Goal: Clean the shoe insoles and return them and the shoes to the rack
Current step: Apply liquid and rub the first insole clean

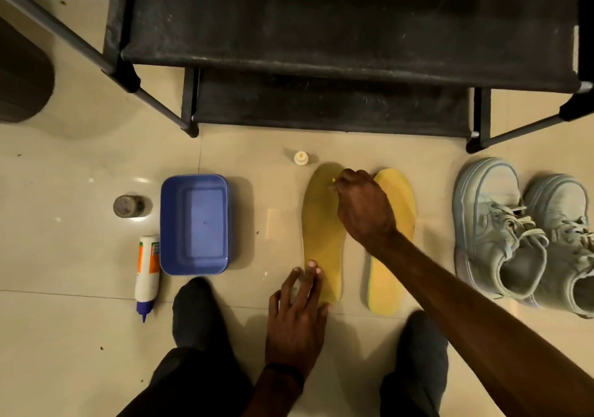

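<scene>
Two yellow insoles lie side by side on the tiled floor in front of the rack. The left insole (321, 230) is darker, and the right insole (385, 281) is paler. My left hand (295, 323) presses straight fingers on the heel end of the left insole. My right hand (363, 207) is curled over that insole's toe end and pinches a small yellow object, mostly hidden under the fingers. A pair of pale grey-blue shoes (495, 230) stands to the right of the insoles. The black shoe rack (321, 46) fills the top of the view, and its visible shelves are bare.
A blue plastic tub (194, 223) sits left of the insoles. Beside it lie a white and orange squeeze bottle (147, 272) and a small round jar (128, 206). A small white bottle (301, 158) stands near the rack. My dark-socked feet (193, 307) are at the bottom.
</scene>
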